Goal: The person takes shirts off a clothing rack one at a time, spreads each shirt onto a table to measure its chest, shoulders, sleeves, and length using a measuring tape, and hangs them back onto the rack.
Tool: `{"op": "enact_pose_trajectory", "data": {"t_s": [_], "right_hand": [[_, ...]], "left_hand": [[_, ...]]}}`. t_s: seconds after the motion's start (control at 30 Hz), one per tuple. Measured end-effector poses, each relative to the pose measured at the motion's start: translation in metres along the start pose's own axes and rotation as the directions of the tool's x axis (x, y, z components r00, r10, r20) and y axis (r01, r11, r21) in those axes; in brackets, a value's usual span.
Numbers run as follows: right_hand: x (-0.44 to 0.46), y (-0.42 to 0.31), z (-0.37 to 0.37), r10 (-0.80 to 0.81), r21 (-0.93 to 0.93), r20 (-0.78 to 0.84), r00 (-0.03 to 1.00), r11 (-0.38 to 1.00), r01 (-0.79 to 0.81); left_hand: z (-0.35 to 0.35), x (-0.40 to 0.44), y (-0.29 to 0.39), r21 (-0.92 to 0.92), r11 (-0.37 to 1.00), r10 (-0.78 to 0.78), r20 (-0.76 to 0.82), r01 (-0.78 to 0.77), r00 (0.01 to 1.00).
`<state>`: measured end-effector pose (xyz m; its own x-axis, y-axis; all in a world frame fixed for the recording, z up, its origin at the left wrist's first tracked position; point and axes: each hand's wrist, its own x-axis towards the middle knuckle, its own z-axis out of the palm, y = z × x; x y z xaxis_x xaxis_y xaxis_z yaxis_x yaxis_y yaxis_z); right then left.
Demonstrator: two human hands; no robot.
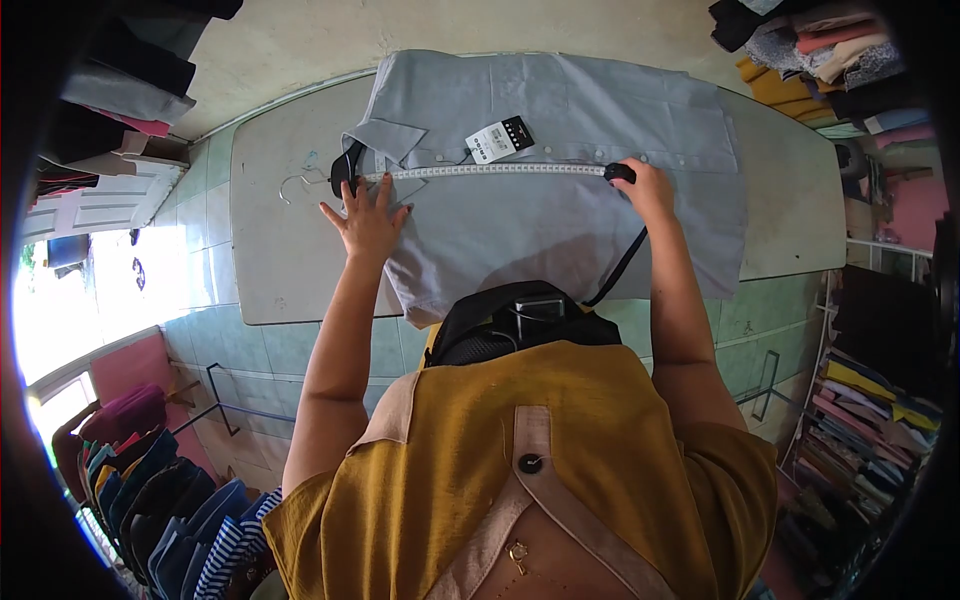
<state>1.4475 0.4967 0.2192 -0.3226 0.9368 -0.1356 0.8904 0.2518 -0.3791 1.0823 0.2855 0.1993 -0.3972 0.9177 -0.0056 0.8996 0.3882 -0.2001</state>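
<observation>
A light grey button shirt [560,230] lies flat, its collar [385,140] to the left, with a black hanger [345,165] at the neck and the metal hook [290,188] poking out. A white tape measure [500,169] runs straight along the button front. My left hand [368,228] rests with fingers spread on the collar end, fingertips at the tape's start and the hanger. My right hand [652,190] grips the black case [620,173] of the tape measure. A black and white tag [500,140] lies on the shirt just above the tape.
The shirt lies on a pale table [285,250] with rounded ends, against a wall. A black bag [520,325] is in front of my body, its strap reaching the shirt. Folded clothes [870,410] fill shelves at right; hanging clothes [190,520] are at lower left.
</observation>
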Motion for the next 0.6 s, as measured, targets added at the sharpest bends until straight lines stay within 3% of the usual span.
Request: {"op": "enact_pose_trajectory", "data": {"t_s": [0.07, 0.6], "right_hand": [[0.000, 0.007, -0.003, -0.002, 0.031, 0.010, 1.000, 1.000, 0.002], [0.013, 0.066, -0.028, -0.024, 0.017, 0.014, 1.000, 1.000, 0.024]], "left_hand": [[-0.002, 0.001, 0.001, 0.005, 1.000, -0.021, 0.081, 0.020, 0.996], [-0.001, 0.004, 0.004, -0.002, 0.994, -0.107, 0.183, 0.109, 0.977]]}}
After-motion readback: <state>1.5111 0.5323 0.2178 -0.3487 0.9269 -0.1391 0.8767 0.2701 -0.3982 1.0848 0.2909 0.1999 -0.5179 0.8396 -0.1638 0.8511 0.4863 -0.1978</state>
